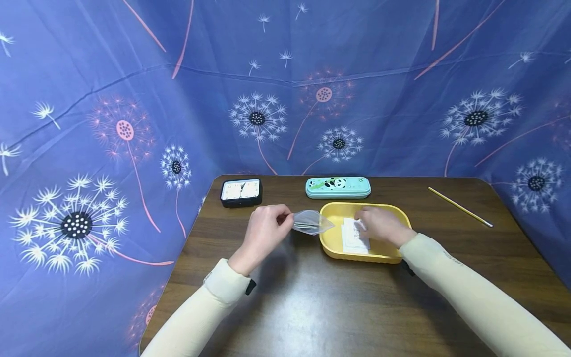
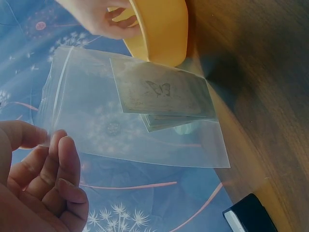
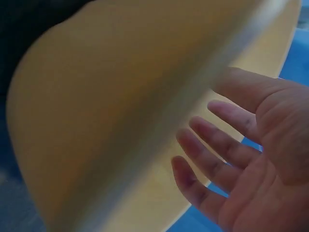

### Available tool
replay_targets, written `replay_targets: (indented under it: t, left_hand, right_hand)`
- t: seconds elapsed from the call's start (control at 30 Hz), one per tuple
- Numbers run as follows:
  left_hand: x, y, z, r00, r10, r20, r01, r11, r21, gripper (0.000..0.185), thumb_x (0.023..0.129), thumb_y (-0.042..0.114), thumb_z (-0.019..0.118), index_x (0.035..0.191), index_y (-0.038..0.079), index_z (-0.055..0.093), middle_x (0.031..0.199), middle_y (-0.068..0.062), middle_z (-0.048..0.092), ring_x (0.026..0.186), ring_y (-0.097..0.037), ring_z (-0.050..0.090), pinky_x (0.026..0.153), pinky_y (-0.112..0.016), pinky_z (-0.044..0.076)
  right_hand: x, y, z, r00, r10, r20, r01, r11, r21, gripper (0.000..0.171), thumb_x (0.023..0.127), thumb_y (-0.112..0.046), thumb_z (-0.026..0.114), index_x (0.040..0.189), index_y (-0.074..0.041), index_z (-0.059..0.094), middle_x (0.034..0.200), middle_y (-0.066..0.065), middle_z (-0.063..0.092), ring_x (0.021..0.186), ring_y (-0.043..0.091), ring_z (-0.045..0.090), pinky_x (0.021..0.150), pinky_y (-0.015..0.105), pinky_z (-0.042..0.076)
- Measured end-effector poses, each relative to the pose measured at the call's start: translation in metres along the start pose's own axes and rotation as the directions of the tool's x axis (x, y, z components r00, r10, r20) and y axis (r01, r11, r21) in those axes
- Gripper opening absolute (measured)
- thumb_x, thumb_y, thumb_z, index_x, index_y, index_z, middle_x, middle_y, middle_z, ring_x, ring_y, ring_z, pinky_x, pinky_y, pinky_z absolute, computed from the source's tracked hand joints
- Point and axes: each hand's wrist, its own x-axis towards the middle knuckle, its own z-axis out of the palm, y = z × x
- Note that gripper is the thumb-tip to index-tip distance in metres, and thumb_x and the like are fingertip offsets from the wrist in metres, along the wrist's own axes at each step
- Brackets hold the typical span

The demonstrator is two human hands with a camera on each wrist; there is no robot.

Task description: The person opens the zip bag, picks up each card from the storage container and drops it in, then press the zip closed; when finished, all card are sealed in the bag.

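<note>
While the left grip pinches a clear bag beside the yellow tray on the worktop, head view shows the right grip over white cards in the tray. Left wrist: butterfly card inside bag. Right wrist: fingers loosely apart; card contact unclear.

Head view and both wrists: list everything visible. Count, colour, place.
plastic bag: 1, clear, left of the tray
bagged cards: several, greyish, inside the bag; exact count unclear
tray: 1, yellow, on the table
tray cards: white, in the tray; count unclear
clock: 1, black with white face, table's far left
panda case: 1, mint green, behind the tray
pencil: 1, yellow, right of the tray
table: 1, brown
dandelion cloth: blue, behind and beside the table
sleeves: 2, cream, on both arms
left hand: 1, pinching the bag
right hand: 1, at the tray
</note>
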Motion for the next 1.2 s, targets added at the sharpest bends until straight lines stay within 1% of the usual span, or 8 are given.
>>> replay_targets:
  t: [0.07, 0.23, 0.37, 0.5, 0.7, 0.87, 1.0, 1.2]
  left_hand:
    - [0.0, 0.0, 0.0, 1.0, 0.001, -0.002, -0.001, 1.0, 0.002, 0.015, 0.091, 0.01, 0.069, 0.081, 0.018, 0.076, 0.065, 0.013, 0.06, 0.055, -0.005, 0.052, 0.057, -0.029, 0.045]
    - [0.0, -0.002, 0.001, 1.0, 0.005, -0.003, -0.005, 1.0, 0.003, 0.015, 0.091, 0.01, 0.069, 0.08, 0.018, 0.076, 0.065, 0.013, 0.059, 0.055, -0.005, 0.051, 0.057, -0.028, 0.045]
    - [0.0, -0.002, 0.002, 1.0, 0.004, -0.002, -0.004, 1.0, 0.001, 0.015, 0.09, 0.009, 0.069, 0.08, 0.018, 0.076, 0.064, 0.014, 0.059, 0.054, -0.005, 0.051, 0.057, -0.029, 0.045]
    - [-0.001, -0.003, 0.003, 1.0, 0.003, 0.003, -0.003, 1.0, 0.005, 0.016, 0.09, 0.008, 0.068, 0.079, 0.018, 0.076, 0.064, 0.014, 0.059, 0.054, -0.005, 0.051, 0.057, -0.029, 0.045]
    - [-0.001, -0.004, 0.004, 1.0, 0.002, 0.008, -0.002, 1.0, 0.001, 0.015, 0.09, 0.009, 0.069, 0.08, 0.018, 0.076, 0.065, 0.013, 0.059, 0.055, -0.004, 0.051, 0.057, -0.028, 0.045]
    - [-0.001, -0.004, 0.004, 1.0, -0.001, 0.01, 0.001, 1.0, -0.001, 0.014, 0.09, 0.009, 0.07, 0.081, 0.018, 0.076, 0.065, 0.013, 0.059, 0.054, -0.004, 0.051, 0.057, -0.028, 0.045]
    - [-0.001, -0.004, 0.003, 1.0, -0.004, 0.008, 0.004, 1.0, -0.001, 0.014, 0.09, 0.009, 0.069, 0.081, 0.018, 0.076, 0.065, 0.014, 0.059, 0.054, -0.004, 0.051, 0.057, -0.028, 0.045]
    - [-0.001, -0.004, 0.003, 1.0, -0.001, 0.004, 0.001, 1.0, 0.004, 0.016, 0.09, 0.008, 0.069, 0.08, 0.018, 0.076, 0.064, 0.013, 0.059, 0.054, -0.004, 0.051, 0.057, -0.028, 0.045]
  right_hand:
    - [0.001, 0.003, 0.005, 0.999, 0.021, 0.025, -0.021, 1.0, -0.001, 0.048, 0.079, -0.019, 0.091, 0.118, 0.0, 0.07, 0.109, 0.017, 0.067, 0.089, 0.031, 0.068, 0.078, 0.049, 0.056]
    - [0.0, 0.004, 0.013, 0.998, 0.046, 0.042, -0.046, 0.999, 0.007, 0.061, 0.078, -0.022, 0.092, 0.127, 0.003, 0.066, 0.127, 0.029, 0.061, 0.111, 0.045, 0.064, 0.093, 0.057, 0.052]
    - [-0.001, 0.002, 0.014, 0.997, 0.057, 0.053, -0.058, 0.998, 0.021, 0.068, 0.079, -0.022, 0.092, 0.133, 0.007, 0.061, 0.132, 0.033, 0.057, 0.119, 0.049, 0.06, 0.099, 0.059, 0.048]
    - [-0.001, 0.002, 0.015, 0.996, 0.063, 0.061, -0.065, 0.998, 0.022, 0.069, 0.08, -0.023, 0.091, 0.132, 0.009, 0.06, 0.131, 0.033, 0.057, 0.118, 0.048, 0.06, 0.1, 0.058, 0.048]
    - [-0.002, 0.003, 0.018, 0.995, 0.077, 0.059, -0.077, 0.997, 0.011, 0.066, 0.079, -0.025, 0.092, 0.129, 0.008, 0.064, 0.129, 0.031, 0.058, 0.116, 0.046, 0.061, 0.098, 0.058, 0.049]
    - [-0.003, 0.003, 0.018, 0.996, 0.065, 0.053, -0.066, 0.998, 0.013, 0.064, 0.079, -0.024, 0.092, 0.127, 0.008, 0.064, 0.127, 0.031, 0.059, 0.114, 0.045, 0.061, 0.098, 0.057, 0.049]
    - [-0.004, 0.003, 0.017, 0.996, 0.063, 0.062, -0.065, 0.998, 0.02, 0.062, 0.078, -0.025, 0.093, 0.123, 0.009, 0.066, 0.123, 0.03, 0.06, 0.108, 0.042, 0.062, 0.094, 0.056, 0.05]
    - [-0.005, 0.001, 0.015, 0.994, 0.079, 0.073, -0.081, 0.996, 0.022, 0.062, 0.078, -0.028, 0.093, 0.121, 0.008, 0.067, 0.115, 0.024, 0.06, 0.097, 0.035, 0.061, 0.086, 0.052, 0.052]
